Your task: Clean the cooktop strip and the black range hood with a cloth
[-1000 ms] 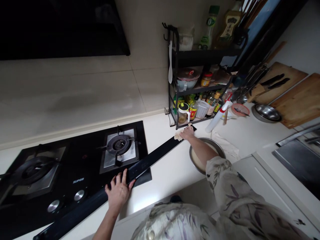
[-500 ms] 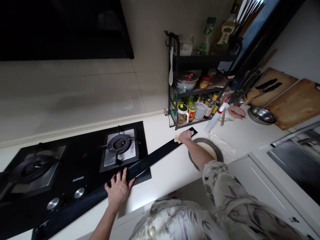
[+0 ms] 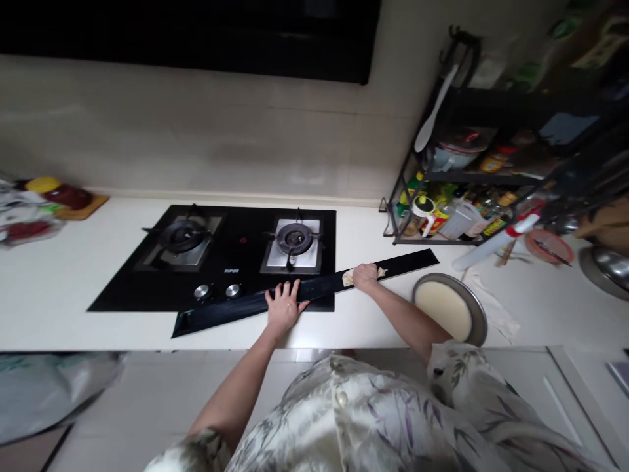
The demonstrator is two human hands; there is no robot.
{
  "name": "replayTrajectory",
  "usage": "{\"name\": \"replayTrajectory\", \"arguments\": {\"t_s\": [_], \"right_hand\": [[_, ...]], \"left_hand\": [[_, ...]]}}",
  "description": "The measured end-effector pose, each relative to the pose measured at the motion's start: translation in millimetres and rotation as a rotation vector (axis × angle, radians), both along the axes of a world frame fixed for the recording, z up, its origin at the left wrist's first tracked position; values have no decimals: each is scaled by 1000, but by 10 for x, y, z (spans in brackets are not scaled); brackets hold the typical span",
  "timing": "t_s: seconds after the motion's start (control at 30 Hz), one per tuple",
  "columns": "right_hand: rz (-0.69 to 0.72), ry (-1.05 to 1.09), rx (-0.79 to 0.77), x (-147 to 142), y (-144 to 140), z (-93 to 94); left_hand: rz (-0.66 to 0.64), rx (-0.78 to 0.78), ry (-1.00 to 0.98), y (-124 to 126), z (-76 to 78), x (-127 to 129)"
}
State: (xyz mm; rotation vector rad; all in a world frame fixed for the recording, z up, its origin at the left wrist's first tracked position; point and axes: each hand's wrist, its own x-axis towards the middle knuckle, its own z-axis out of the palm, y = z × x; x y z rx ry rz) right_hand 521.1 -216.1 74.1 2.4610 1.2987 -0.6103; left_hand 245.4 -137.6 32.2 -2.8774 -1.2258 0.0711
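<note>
A long black panel [image 3: 407, 263] lies aslant over the front right edge of the gas hob [image 3: 246, 242] and onto the white counter. My left hand [image 3: 284, 308] rests on the panel with its fingers spread, holding nothing. Bunched in my right hand [image 3: 366, 276] is a pale cloth [image 3: 348, 278], pressed against the panel's top right of its middle. Beside my right forearm stands a metal basin [image 3: 479, 305] of cloudy, whitish liquid. The forearm overlaps the basin's near edge.
A black rack [image 3: 442, 177] with bottles and jars stands at the back right. Near it are a white spray bottle [image 3: 496, 241], an orange bowl [image 3: 548, 246] and a crumpled white cloth [image 3: 494, 305]. A yellow-lidded jar [image 3: 63, 193] is far left, and a dark hood [image 3: 196, 39] hangs above.
My view has swung left, bringing the whole hob into sight. My right hand has slid the cloth along the panel towards my left hand, away from its far end.
</note>
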Motion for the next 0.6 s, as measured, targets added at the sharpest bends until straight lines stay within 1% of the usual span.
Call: {"name": "replayTrajectory", "arguments": {"t_s": [0.1,0.2,0.27,0.3,0.33,0.4,0.5,0.6], "right_hand": [[118,47,53,-551,194,27],[221,101,152,-1109,359,53],[279,146,212,-1363,426,55],[307,169,234,-1430,439,51],[335,189,248,-1453,437,45],[385,211,252,-1372,389,37],[441,211,216,-1020,235,65],[435,167,164,-588,38,162]], "left_hand": [[7,-20,-20,10,-7,4],[8,-41,-28,11,-2,5],[9,-59,-23,13,4,4],[12,-68,-19,15,6,5],[17,-73,-17,18,6,5],[26,-72,-17,22,1,7],[32,-66,-21,25,-9,11],[44,-81,-23,25,-8,14]]}}
